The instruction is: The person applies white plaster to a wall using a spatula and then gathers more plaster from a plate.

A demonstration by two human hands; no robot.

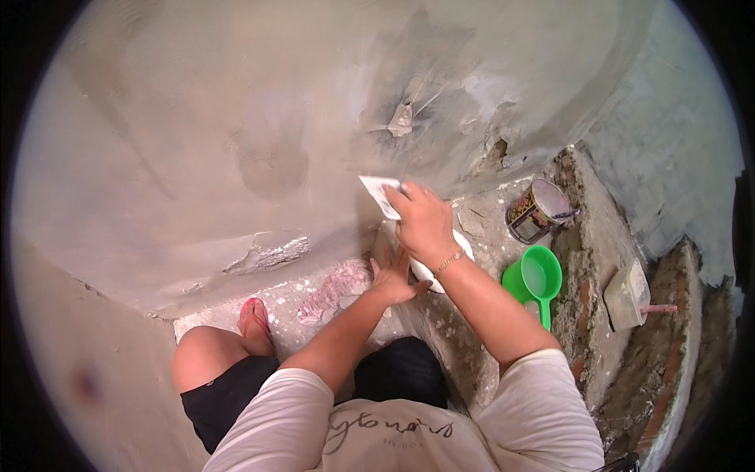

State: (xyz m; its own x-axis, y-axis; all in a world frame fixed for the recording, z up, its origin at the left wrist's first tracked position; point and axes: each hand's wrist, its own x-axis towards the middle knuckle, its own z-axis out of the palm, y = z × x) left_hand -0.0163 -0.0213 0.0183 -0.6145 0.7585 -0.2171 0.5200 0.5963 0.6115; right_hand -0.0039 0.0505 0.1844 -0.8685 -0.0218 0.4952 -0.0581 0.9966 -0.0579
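My right hand [425,226] grips a flat white scraper [377,195], whose blade is held up close to the grey plastered wall [314,94]. Below it, my left hand [395,277] has its fingers spread and holds nothing; its thumb points toward a white, rounded thing [462,245]. That white thing lies partly under my right wrist, so its full shape is hidden. Beside my left hand, a crumpled pink-and-white plastic bag [336,293] lies on the ledge.
A green dipper [532,277] with whitish contents stands to the right. Behind it is a paint can [538,211] with a tool across its rim. Rough steps drop away at right, holding a pale tub [627,297] with a pinkish handle. Chipped plaster [271,252] marks the wall's base.
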